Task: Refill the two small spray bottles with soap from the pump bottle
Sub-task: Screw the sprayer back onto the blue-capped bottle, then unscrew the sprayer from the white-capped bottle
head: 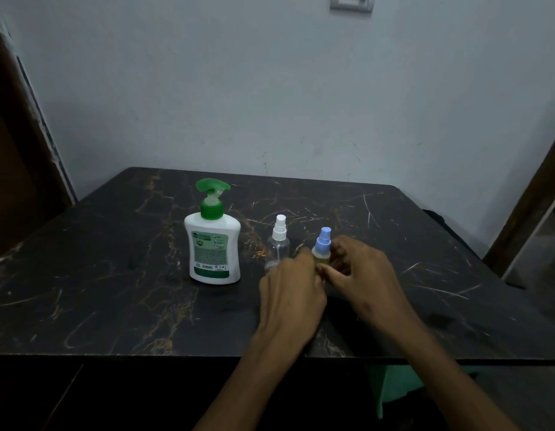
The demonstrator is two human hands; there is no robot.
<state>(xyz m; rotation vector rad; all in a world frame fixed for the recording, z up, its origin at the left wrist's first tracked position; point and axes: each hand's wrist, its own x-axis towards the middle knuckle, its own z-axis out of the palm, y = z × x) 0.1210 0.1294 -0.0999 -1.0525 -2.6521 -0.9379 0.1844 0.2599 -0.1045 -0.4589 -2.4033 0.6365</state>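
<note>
— On the dark worktop [114, 306], what stands where?
— A pump bottle [212, 244] at left, a clear sprayer [279, 241] beside it, then a blue-capped sprayer [321, 247], all upright.
— And the hands?
— Both meet at the blue-capped one: the left hand [290, 290] and right hand [360, 275] curl their fingers around its body, cap on.

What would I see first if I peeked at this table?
You'd spot the white pump bottle with its bright green top, standing left of centre on the dark marbled table. Just right of it stands a clear spray bottle with a white cap. Further right, the left hand and right hand close around a small bottle with a blue cap.
</note>
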